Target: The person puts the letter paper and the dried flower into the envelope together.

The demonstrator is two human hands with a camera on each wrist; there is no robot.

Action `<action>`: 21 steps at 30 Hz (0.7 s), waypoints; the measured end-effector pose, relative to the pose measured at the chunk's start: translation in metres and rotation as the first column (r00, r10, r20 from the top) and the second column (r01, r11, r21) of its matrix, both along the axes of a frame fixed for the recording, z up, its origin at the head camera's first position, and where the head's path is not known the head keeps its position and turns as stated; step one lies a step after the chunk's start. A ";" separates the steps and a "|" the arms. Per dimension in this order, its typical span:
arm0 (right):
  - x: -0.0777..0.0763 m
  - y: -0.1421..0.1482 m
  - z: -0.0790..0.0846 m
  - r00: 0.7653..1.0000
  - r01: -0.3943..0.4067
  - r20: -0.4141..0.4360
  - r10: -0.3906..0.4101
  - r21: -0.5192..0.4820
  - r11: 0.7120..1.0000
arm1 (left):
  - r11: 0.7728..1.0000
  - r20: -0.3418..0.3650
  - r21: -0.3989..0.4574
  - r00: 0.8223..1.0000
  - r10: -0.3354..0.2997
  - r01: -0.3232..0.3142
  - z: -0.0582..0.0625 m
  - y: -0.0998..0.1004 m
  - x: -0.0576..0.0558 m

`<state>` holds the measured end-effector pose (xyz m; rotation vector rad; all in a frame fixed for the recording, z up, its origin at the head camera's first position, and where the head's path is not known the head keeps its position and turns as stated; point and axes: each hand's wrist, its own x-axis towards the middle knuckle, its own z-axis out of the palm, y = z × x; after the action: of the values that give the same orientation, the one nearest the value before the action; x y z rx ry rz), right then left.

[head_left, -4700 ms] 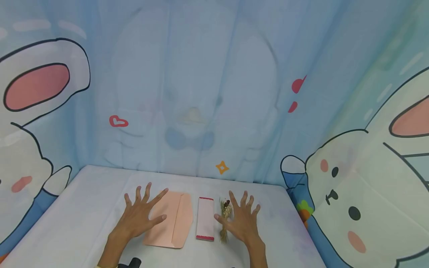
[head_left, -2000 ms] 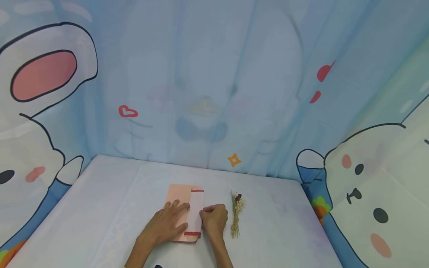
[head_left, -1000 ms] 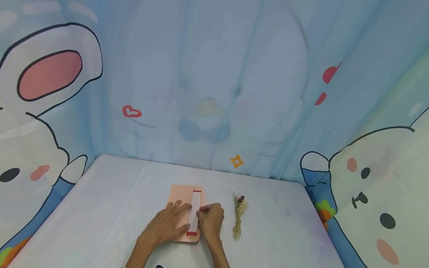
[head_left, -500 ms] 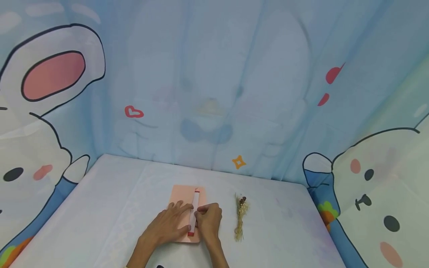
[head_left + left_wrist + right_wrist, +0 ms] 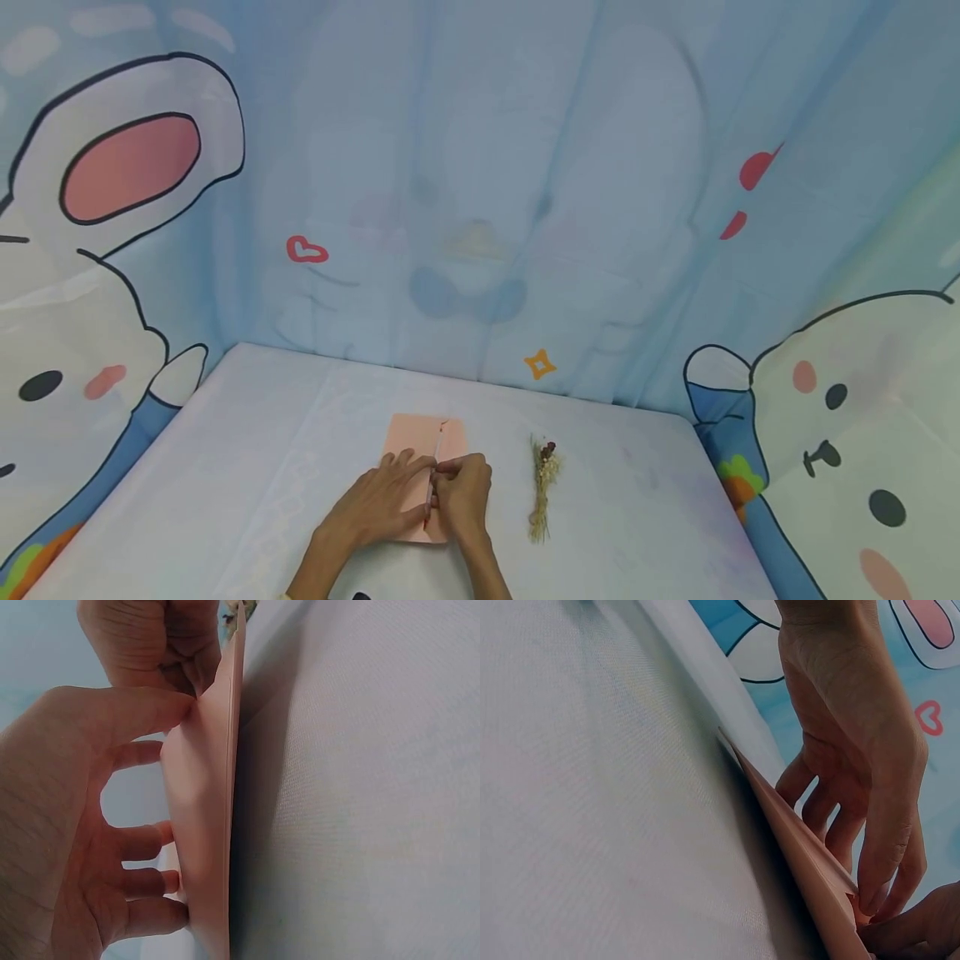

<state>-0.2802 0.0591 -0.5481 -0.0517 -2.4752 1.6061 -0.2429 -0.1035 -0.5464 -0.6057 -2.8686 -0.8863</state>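
A peach envelope (image 5: 412,431) lies on the table with its opening toward the right. Only a thin white strip of a card (image 5: 438,446) shows at that opening; the rest is hidden inside. My left hand (image 5: 378,500) rests on the envelope, fingers spread and fairly straight, with the thumb by the opening's edge, as the left wrist view also shows on the envelope (image 5: 206,825). Curled fingers of my right hand (image 5: 467,492) pinch the card's outer edge at the opening. In the right wrist view the envelope's flap side (image 5: 802,855) is slightly raised.
A small bunch of dried flowers (image 5: 543,479) lies to the right of my right hand. A white cloth covers the table (image 5: 300,417). Behind it hangs a blue curtain (image 5: 480,167) with cartoon rabbits. Part of a black object (image 5: 362,596) shows at the bottom edge.
Both hands came from hovering down to the envelope. The white card with red ends went from beside it, over its opening, then leftward inside until only a strip shows. The flowers stayed put.
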 end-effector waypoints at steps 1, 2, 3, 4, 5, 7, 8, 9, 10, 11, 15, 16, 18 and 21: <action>-0.001 0.000 -0.001 1.000 -0.004 -0.001 0.004 -0.005 1.000 | 1.000 0.004 0.000 1.000 -0.001 0.001 0.000 0.000 0.000; -0.001 0.000 -0.002 1.000 -0.011 -0.006 0.011 -0.009 1.000 | 1.000 0.007 0.001 1.000 0.001 -0.001 0.000 0.000 0.000; -0.001 0.000 -0.002 1.000 -0.020 -0.010 0.020 -0.014 1.000 | 1.000 0.003 -0.001 1.000 0.000 0.000 -0.001 0.000 -0.001; -0.002 0.000 -0.003 0.999 -0.026 -0.020 0.026 -0.017 1.000 | 1.000 0.003 -0.002 1.000 0.000 0.000 -0.002 0.000 -0.001; -0.006 0.000 -0.010 0.999 -0.030 -0.029 0.029 -0.020 0.999 | 1.000 0.000 -0.005 1.000 -0.001 0.001 -0.002 0.001 -0.001; -0.007 0.001 -0.015 0.998 -0.028 -0.063 0.027 -0.018 0.999 | 1.000 -0.011 -0.012 1.000 -0.004 0.004 -0.003 0.002 -0.002; -0.007 0.002 -0.016 0.997 -0.029 -0.072 0.028 -0.012 0.999 | 1.000 -0.018 -0.015 1.000 -0.007 0.007 -0.003 0.002 -0.002; -0.007 0.002 -0.017 0.997 -0.024 -0.078 0.024 0.000 1.000 | 1.000 -0.026 -0.019 1.000 -0.010 0.010 -0.004 0.003 -0.002; -0.007 0.002 -0.017 0.997 -0.017 -0.081 0.018 0.013 1.000 | 1.000 -0.026 -0.022 1.000 -0.011 0.010 -0.004 0.003 -0.002; -0.007 0.002 -0.017 0.997 -0.016 -0.077 0.018 0.020 1.000 | 1.000 -0.034 -0.025 0.999 -0.011 0.011 -0.004 0.003 -0.002; -0.001 -0.001 -0.005 0.999 -0.020 -0.035 0.022 0.054 0.998 | 1.000 -0.024 -0.023 1.000 -0.010 0.010 -0.002 0.002 0.000; -0.001 -0.001 -0.005 0.999 -0.024 -0.028 0.026 0.058 0.998 | 1.000 -0.011 -0.017 1.000 -0.006 0.006 -0.001 0.002 0.000; -0.002 -0.001 -0.004 0.999 -0.032 -0.024 0.033 0.066 0.997 | 1.000 0.011 -0.003 1.000 -0.001 0.001 0.000 0.002 0.000; -0.003 0.000 -0.004 0.999 -0.045 -0.024 0.047 0.076 0.996 | 1.000 0.033 0.018 0.999 0.002 -0.003 0.000 0.002 0.000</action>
<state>-0.2830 0.0593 -0.5518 0.0364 -2.5318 1.5192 -0.2431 -0.1014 -0.5464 -0.5914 -2.8861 -0.9294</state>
